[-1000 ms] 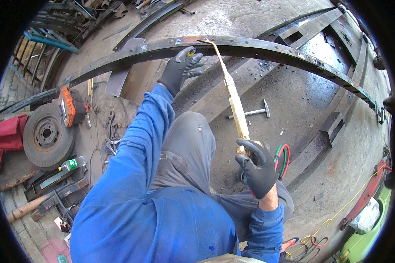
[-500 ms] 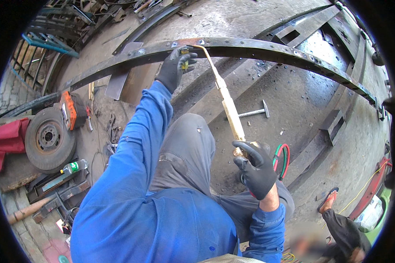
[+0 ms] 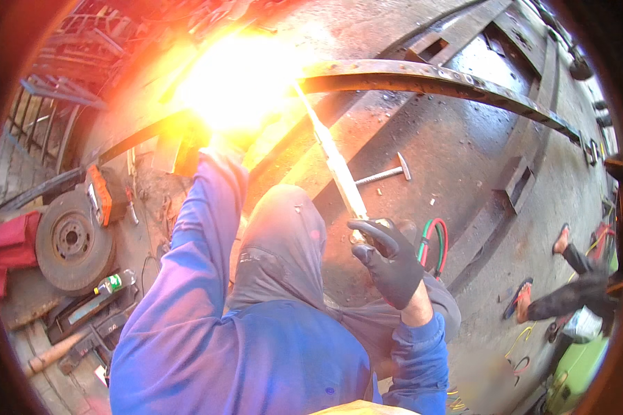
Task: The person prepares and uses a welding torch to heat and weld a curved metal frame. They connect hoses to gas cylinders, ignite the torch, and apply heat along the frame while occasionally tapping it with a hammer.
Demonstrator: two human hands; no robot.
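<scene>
A gas torch (image 3: 339, 169) is gripped at its valve end by my black-gloved right hand (image 3: 396, 268), its fingers closed. The torch slants up and left, and at its tip a huge white-orange flame (image 3: 242, 79) glares. That glare swallows my left hand; only the blue left sleeve (image 3: 218, 183) shows, reaching into the light. Red and green hoses (image 3: 436, 242) loop beside my right hand. A long curved steel bar with holes (image 3: 464, 81) crosses beyond my knee, its middle-left part lost in the brightness.
A hammer (image 3: 387, 176) lies on the floor right of the torch. Steel channels (image 3: 512, 187) lie farther right. On the left are a wheel (image 3: 71, 238), an orange-and-black case (image 3: 102, 195) and a bottle (image 3: 116, 282). Another person's legs (image 3: 557, 304) are at lower right.
A bright flame has burst out at the torch tip, hiding my left hand, which held a small yellow object near the tip. A second foot of the other person has come into view.
</scene>
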